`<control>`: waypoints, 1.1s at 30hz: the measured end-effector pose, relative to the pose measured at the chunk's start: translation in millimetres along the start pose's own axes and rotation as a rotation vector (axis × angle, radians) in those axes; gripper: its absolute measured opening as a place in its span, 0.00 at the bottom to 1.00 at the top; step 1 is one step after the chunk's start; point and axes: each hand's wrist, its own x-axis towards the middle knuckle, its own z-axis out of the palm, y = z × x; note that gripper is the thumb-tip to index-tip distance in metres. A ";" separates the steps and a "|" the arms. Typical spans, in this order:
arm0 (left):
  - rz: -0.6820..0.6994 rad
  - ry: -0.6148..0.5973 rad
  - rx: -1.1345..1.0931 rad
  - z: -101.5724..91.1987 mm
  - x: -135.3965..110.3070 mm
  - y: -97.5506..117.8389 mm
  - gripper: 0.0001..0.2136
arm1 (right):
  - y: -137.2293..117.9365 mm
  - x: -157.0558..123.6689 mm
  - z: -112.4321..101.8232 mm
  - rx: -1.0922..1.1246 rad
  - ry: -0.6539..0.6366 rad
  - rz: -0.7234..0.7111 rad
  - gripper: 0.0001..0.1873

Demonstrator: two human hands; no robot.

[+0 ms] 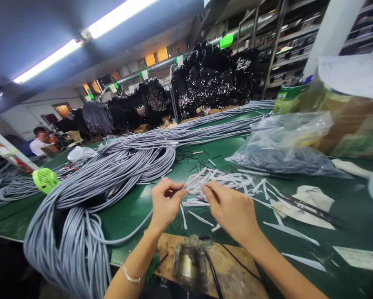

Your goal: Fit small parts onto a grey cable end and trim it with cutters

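Note:
My left hand (166, 204) is closed in a pinch over the middle of the bench. A single grey cable (128, 237) runs from the coil into its palm, and the cable's end seems to lie at the fingertips. Facing it, my right hand (231, 207) pinches thumb against forefinger; whatever is between them is too small and blurred to make out. A small gap separates the two sets of fingertips. Just behind them lies a heap of white strips (233, 179), with more strips scattered nearby. Below my hands, a small metal device (186, 265) sits on a wooden board (233, 270).
A large bundle of grey cables (124, 162) fills the left and hangs over the bench edge. To the right are a clear plastic bag (282, 145), dark scissors (307, 207) on a white cloth (314, 199) and a cardboard box (351, 124). A person (39, 142) sits far left.

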 end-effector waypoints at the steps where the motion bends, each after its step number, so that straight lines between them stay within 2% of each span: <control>1: 0.083 0.021 0.068 -0.3 -1.5 0.0 0.01 | -3.4 -3.3 2.3 -0.067 0.020 -0.097 0.16; 4: 0.246 0.024 0.200 -0.5 -5.3 -0.8 0.02 | -9.6 -8.6 4.6 -0.135 0.126 -0.263 0.17; 8: 0.340 0.018 0.266 0.1 -7.7 -2.2 0.03 | -11.1 -8.2 1.0 -0.170 0.193 -0.317 0.16; 18: 0.325 -0.027 0.281 2.8 -11.6 -3.4 0.05 | -13.3 -11.3 2.0 -0.257 0.158 -0.328 0.17; 21: 0.239 -0.075 0.231 5.9 -12.7 -3.7 0.04 | -11.8 -12.2 5.4 -0.094 0.099 -0.200 0.17; 24: 0.119 -0.110 0.178 8.2 -13.1 -3.7 0.02 | -11.0 -9.3 3.9 0.222 0.011 0.058 0.17; 26: 0.046 -0.128 0.167 8.6 -12.6 -4.2 0.05 | -11.4 -6.7 -0.5 0.402 0.013 0.219 0.16; 29: 0.039 -0.173 0.185 8.1 -10.6 -6.0 0.07 | -11.6 -4.4 -7.7 0.549 0.145 0.364 0.14; 31: 0.064 -0.205 0.195 7.6 -8.6 -7.5 0.06 | -9.7 -3.3 -9.7 0.654 0.244 0.409 0.11; 33: 0.021 -0.243 0.133 7.4 -6.5 -8.9 0.05 | -6.2 -1.6 -8.7 0.785 0.337 0.453 0.08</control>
